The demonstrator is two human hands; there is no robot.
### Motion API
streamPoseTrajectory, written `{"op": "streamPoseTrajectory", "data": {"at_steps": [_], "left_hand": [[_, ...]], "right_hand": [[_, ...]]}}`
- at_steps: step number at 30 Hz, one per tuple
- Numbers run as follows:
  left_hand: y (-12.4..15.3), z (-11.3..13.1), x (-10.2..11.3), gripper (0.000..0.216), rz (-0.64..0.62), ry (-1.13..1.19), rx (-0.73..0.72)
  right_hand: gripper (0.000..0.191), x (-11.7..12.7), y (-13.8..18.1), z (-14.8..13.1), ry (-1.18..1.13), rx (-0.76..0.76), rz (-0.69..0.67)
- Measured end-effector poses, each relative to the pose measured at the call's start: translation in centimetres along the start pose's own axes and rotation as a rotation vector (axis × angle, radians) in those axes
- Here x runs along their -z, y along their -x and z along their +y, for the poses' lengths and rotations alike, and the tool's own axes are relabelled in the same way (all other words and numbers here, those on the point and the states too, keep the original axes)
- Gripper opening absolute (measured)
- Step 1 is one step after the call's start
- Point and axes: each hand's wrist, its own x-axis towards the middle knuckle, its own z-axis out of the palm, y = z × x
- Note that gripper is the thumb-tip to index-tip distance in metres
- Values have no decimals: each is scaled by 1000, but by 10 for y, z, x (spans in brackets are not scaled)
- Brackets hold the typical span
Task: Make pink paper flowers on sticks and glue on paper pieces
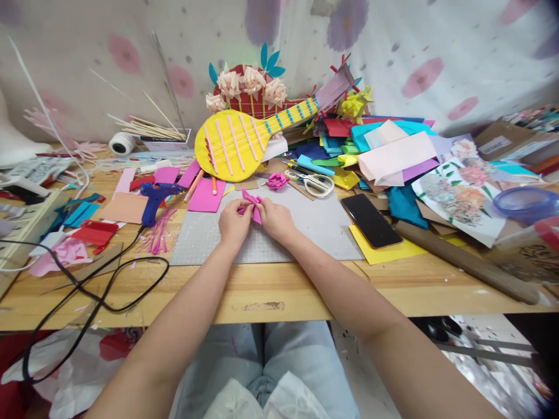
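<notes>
Gripping with both hands, the person is clenching fingers on one small magenta folded paper piece (253,208). The left hand (233,224) is pinching its left end and the right hand (276,220) is pinching its right end, each grip closed tight on the paper. That piece is sitting just over the grey gridded cutting mat (314,233), which is lying on the pale wooden counter (262,291) near its front edge.

At the back left, a shallow white cardboard box (174,143) is holding a bundle of thin pale sticks, their ends jutting out leftward. At the far right, a translucent blue round plastic bowl (526,202) is resting among loose papers; I cannot tell what it is holding.

Around the mat I am counting:
- one blue hot-glue gun (154,196), just left of the mat
- one pair of white-handled scissors (317,184), beyond the mat
- one black smartphone (371,220), lying on a yellow sheet
- one long brown wooden rolling pin (467,263), at the right
- one yellow paper guitar (236,142), leaning behind everything
</notes>
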Motion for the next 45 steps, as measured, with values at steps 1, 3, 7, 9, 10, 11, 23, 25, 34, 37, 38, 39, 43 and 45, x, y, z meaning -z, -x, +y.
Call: {"op": "streamPoseTrajectory", "data": {"at_steps": [1,3,7,9,10,11,23,25,34,37,38,39,43,45], "left_hand": [[0,-1,-1,14,5,0,0],[0,-3,-2,16,12,-7,10],[-1,-5,-4,17,4,-33,51],[-1,-4,-4,16,-2,-52,55],[-1,-3,-4,16,-3,-62,49],[-1,-2,-3,15,0,-72,42],[0,-3,-4,15,27,-42,53],[0,-3,-4,15,35,-36,51],[2,3,-3,14,9,-142,103],[3,4,-3,14,19,-174,125],[3,4,-4,14,20,-174,124],[3,4,-4,14,23,-171,120],[3,1,-5,15,33,-155,110],[3,0,-5,15,32,-136,117]], "right_hand": [[42,1,0,0,6,-5,-6],[43,2,1,-2,17,-13,-22],[44,3,2,-4,46,-19,-50],[44,2,2,-4,58,-12,-57],[44,2,2,-4,62,-7,-60],[44,1,2,-3,66,-2,-62],[39,0,3,-6,39,30,-49],[39,0,3,-6,37,34,-57],[39,-2,3,-4,69,45,-70],[40,-3,3,-4,80,46,-65],[40,-3,2,-3,83,48,-62],[41,-4,2,-3,86,49,-59],[41,-4,3,-3,90,57,-55],[42,-3,4,-4,91,60,-55]]}}
